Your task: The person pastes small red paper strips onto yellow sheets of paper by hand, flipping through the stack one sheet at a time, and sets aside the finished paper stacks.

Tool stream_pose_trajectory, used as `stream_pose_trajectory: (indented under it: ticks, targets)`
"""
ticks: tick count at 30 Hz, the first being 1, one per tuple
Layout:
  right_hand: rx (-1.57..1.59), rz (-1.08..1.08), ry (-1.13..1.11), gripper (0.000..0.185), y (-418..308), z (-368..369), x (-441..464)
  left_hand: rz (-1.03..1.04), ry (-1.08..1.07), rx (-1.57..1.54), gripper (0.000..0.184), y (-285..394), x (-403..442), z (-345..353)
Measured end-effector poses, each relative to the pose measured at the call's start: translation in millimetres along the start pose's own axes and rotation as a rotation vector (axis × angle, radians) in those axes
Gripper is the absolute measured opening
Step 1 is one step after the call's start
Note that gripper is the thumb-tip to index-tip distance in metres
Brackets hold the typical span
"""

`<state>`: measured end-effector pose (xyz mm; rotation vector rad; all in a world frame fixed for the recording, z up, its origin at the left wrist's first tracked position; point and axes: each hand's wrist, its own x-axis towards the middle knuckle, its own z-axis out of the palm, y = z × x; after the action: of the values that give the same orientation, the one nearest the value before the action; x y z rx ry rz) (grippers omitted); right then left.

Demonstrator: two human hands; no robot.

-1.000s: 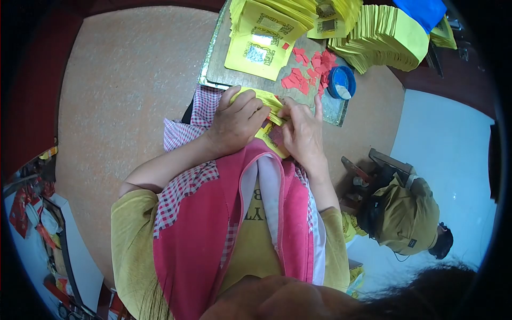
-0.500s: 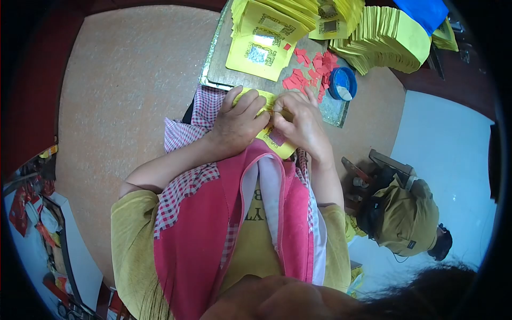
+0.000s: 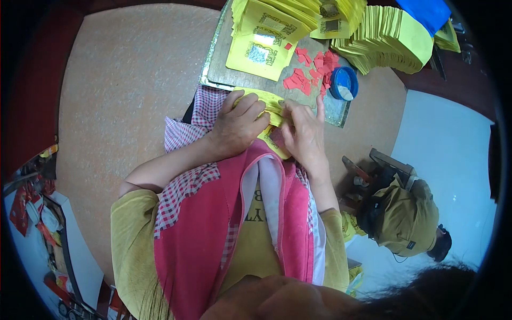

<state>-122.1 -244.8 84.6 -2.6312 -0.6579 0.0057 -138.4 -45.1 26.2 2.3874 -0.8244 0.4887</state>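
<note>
A printed yellow paper (image 3: 265,97), folded into creases, lies at the near table edge between my hands and hangs toward my lap. My left hand (image 3: 241,121) is closed on its left side, fingers curled over the top. My right hand (image 3: 305,130) is at its right side, thumb and fingertips bent onto the paper, one finger sticking up. The thumb partly covers the print on the lower part. Beyond my hands, small red paper pieces (image 3: 297,81) are scattered on the table (image 3: 234,80). A blue round tub (image 3: 334,88) with something white inside stands to their right.
Stacks of printed yellow paper (image 3: 261,37) stand at the back of the table. A long fanned stack (image 3: 381,40) curves to the right, near a blue sheet (image 3: 424,13). A person (image 3: 408,218) in an olive jacket is bent over at the right.
My right hand has shifted slightly right, its fingertips moving apart from my left hand. More of the creased yellow paper shows between them. My left hand has hardly moved.
</note>
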Motion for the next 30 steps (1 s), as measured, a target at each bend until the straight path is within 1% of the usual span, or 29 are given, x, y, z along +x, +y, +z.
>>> stream_pose_trajectory:
  ticks: [3,6,10,12,16,18,19,20,21,22,23,24,25,26,27,28,30]
  targets:
    - [0.026,0.026,-0.033,0.04,-1,-2,0,-0.005,0.001,0.002,0.022,0,-1,0]
    - [0.039,0.009,-0.007,0.041,-1,-2,0,0.002,0.012,0.01,0.022,1,0,-1]
    - [0.049,0.065,0.017,0.041,1,0,-2,0.019,0.01,0.011,0.022,1,1,-1]
    - [0.029,0.078,0.04,0.041,0,0,-2,0.035,0.063,0.028,0.023,1,1,-1]
    - [0.071,0.067,-0.024,0.041,-4,-4,-2,0.004,0.074,0.025,0.023,3,2,-2]
    - [0.075,0.067,-0.047,0.041,-1,-8,-3,0.023,-0.054,0.076,0.022,5,7,-10]
    - [0.178,0.117,-0.112,0.039,5,-12,-3,0.017,-0.052,0.077,0.022,6,8,-15]
    - [0.279,0.166,-0.176,0.037,11,-17,-2,0.086,-0.123,0.107,0.022,7,11,-21]
    - [0.276,0.163,-0.174,0.037,22,-17,-1,0.16,-0.193,0.136,0.021,8,12,-24]
    - [0.394,0.281,0.006,0.036,40,-11,-1,0.164,-0.189,0.136,0.021,9,12,-26]
    - [0.509,0.4,0.192,0.035,57,-3,-2,0.169,-0.27,0.105,0.021,10,11,-28]
    - [0.502,0.406,0.203,0.035,72,3,-3,0.178,-0.352,0.073,0.021,10,11,-29]
    - [0.288,0.386,0.163,0.036,87,11,-5,0.191,-0.349,0.068,0.021,10,8,-25]
    - [0.074,0.362,0.118,0.038,102,23,-8,0.14,-0.317,0.044,0.022,9,2,-19]
    - [-0.091,0.311,0.096,0.046,118,42,-17,0.085,-0.285,0.021,0.023,9,0,-14]
    - [-0.093,0.314,0.092,0.046,116,44,-18,0.084,-0.286,0.016,0.023,9,0,-13]
    - [-0.377,0.267,0.06,0.055,108,53,-21,0.024,-0.184,0.018,0.024,10,-2,-12]
